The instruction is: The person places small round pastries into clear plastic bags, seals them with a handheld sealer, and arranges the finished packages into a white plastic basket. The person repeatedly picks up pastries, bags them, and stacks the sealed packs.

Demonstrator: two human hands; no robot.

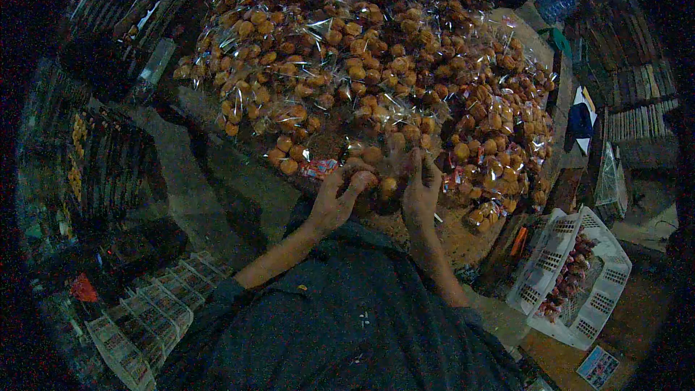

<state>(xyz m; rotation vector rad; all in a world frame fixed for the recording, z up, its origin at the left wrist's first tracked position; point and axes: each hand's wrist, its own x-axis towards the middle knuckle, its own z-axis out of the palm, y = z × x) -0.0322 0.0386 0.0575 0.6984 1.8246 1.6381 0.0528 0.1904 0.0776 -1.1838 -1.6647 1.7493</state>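
Close in front of my body, both hands meet over a see-through plastic bag (394,150) with small round golden-brown buns in it. My left hand (339,195) is closed, its fingers curled at the bag's left side. On the other side my right hand (423,192) is closed too, thumb and fingers pinching the plastic. One bun (388,186) shows low between the hands. Left of my left hand lie red, white and blue printed labels (319,168), with a few buns (287,165) beside them. Dim light blurs the fingertips.
A large heap of bagged buns (362,36) covers the table (470,239). At the lower right, a tilted white plastic crate (612,275) holds reddish packets (575,271). Another pale crate (156,311) stands lower left, and stacked dark trays (116,166) rise at the left.
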